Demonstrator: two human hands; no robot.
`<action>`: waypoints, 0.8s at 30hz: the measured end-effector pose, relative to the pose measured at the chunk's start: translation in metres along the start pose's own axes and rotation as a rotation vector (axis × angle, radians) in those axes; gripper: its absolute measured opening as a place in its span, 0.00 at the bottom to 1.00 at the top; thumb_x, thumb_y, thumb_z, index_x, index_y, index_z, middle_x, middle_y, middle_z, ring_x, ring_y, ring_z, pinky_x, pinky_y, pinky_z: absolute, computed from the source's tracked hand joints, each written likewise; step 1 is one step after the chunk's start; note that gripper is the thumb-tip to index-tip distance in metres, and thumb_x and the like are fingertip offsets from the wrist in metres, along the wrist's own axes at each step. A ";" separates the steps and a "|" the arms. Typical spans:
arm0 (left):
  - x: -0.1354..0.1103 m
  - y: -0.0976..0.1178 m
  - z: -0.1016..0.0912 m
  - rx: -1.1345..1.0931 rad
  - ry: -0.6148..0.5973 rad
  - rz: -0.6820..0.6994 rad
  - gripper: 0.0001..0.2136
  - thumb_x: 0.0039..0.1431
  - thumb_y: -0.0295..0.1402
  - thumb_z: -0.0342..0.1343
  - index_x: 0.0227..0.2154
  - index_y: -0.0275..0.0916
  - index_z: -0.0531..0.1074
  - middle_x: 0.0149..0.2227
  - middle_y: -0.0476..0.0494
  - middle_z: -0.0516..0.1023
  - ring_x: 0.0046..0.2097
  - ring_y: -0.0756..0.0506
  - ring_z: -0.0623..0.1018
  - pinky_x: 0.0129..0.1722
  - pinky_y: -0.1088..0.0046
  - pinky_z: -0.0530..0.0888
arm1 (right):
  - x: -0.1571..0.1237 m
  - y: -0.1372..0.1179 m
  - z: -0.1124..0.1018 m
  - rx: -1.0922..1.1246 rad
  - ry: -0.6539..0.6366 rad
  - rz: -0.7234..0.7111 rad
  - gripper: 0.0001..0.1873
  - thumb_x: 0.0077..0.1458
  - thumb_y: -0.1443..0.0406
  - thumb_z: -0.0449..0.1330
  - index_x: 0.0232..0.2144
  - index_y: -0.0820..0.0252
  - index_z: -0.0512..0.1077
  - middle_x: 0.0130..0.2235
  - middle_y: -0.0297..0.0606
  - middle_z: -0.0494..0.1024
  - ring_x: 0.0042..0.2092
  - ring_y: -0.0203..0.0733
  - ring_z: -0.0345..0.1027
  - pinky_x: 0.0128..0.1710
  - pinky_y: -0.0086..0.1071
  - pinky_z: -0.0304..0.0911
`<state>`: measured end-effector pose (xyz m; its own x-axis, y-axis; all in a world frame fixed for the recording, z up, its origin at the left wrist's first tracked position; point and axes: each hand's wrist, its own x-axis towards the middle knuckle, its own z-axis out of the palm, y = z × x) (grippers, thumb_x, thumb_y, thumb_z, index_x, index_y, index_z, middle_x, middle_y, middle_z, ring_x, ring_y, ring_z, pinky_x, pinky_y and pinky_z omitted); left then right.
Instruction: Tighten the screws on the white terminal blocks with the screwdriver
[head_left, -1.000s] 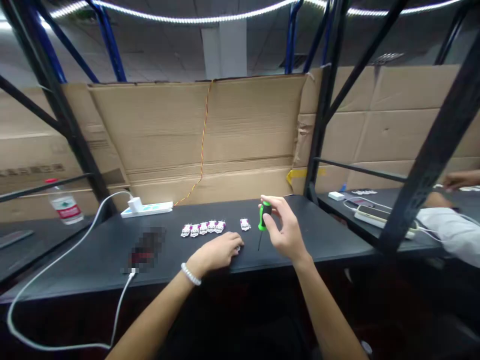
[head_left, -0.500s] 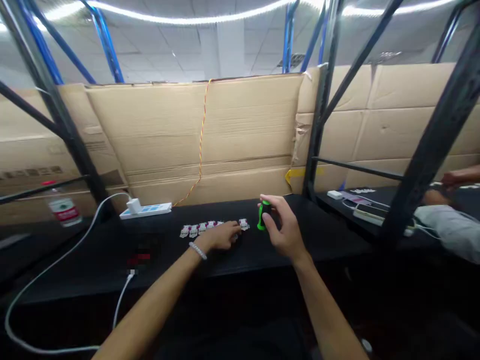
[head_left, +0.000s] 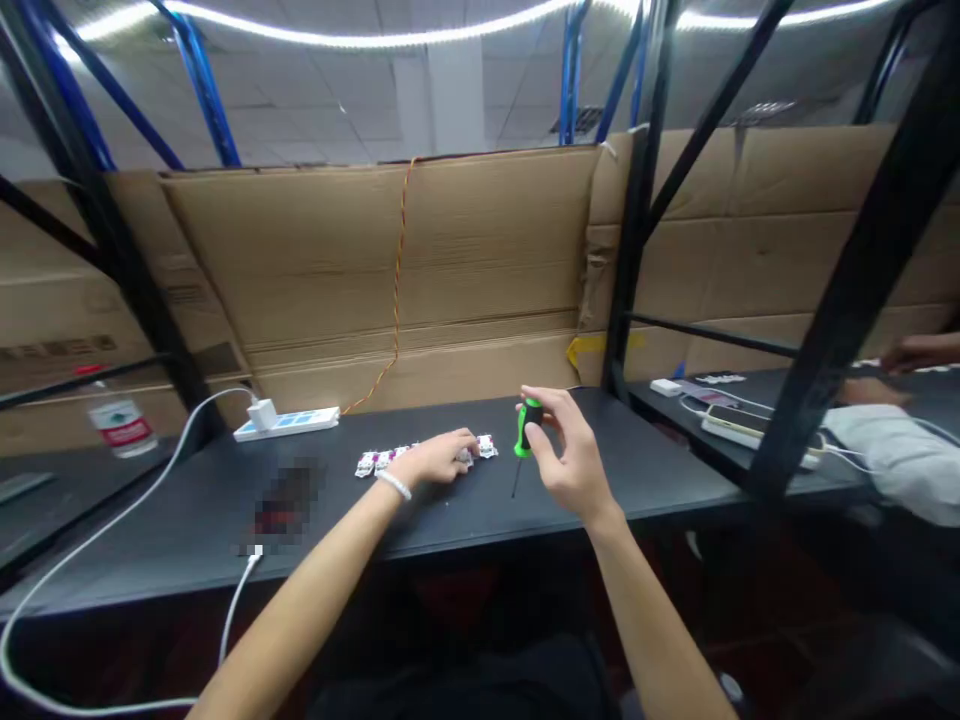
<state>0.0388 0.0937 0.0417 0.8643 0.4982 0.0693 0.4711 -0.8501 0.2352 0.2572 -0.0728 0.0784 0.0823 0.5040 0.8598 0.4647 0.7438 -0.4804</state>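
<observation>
My right hand (head_left: pixel 566 445) is closed round the green and black handle of a screwdriver (head_left: pixel 529 428). Its thin shaft points down towards the black tabletop, upright with a slight tilt. On the table lies a row of small white and purple parts (head_left: pixel 366 463), too small to name more exactly. My left hand (head_left: pixel 441 457) rests over the right portion of this row and hides some of it. Its fingers are curled onto one small white part (head_left: pixel 466 457). Another of these parts (head_left: pixel 487 446) lies just right of the fingertips.
A white power strip (head_left: pixel 289 424) with a plugged-in charger lies at the back left. Its white cable loops along the left side to a blurred dark object (head_left: pixel 281 510). A bottle (head_left: pixel 122 420) stands far left. Beyond the right rack post (head_left: pixel 832 280), a co-worker's sleeve (head_left: pixel 874 440) shows.
The picture has shifted slightly and the tabletop looks brighter. The screwdriver's shaft now shows clearly. Both hands keep nearly the same places, the left with its fingers drawn slightly up.
</observation>
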 end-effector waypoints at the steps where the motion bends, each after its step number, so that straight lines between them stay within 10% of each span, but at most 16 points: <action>1: 0.001 -0.001 0.000 -0.004 0.010 -0.006 0.17 0.58 0.24 0.59 0.50 0.40 0.73 0.55 0.40 0.74 0.54 0.38 0.78 0.59 0.63 0.74 | 0.000 0.000 0.000 -0.005 0.000 -0.001 0.20 0.69 0.66 0.57 0.60 0.50 0.72 0.56 0.45 0.76 0.56 0.52 0.76 0.56 0.48 0.74; 15: 0.007 0.010 0.009 0.030 0.091 -0.120 0.20 0.63 0.36 0.63 0.55 0.41 0.67 0.58 0.38 0.74 0.56 0.37 0.79 0.59 0.60 0.75 | 0.000 -0.001 0.000 0.003 0.006 0.013 0.20 0.68 0.65 0.58 0.60 0.50 0.72 0.56 0.46 0.76 0.55 0.53 0.76 0.55 0.49 0.75; 24: 0.014 0.019 0.022 0.092 0.156 -0.222 0.32 0.62 0.26 0.56 0.68 0.43 0.57 0.66 0.33 0.68 0.59 0.35 0.80 0.60 0.60 0.75 | 0.000 0.000 0.000 0.002 0.004 0.001 0.20 0.68 0.65 0.58 0.60 0.50 0.72 0.56 0.46 0.75 0.55 0.52 0.76 0.55 0.49 0.75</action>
<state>0.0640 0.0806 0.0261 0.7040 0.6881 0.1758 0.6660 -0.7256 0.1731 0.2570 -0.0723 0.0786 0.0864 0.5028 0.8601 0.4631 0.7441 -0.4815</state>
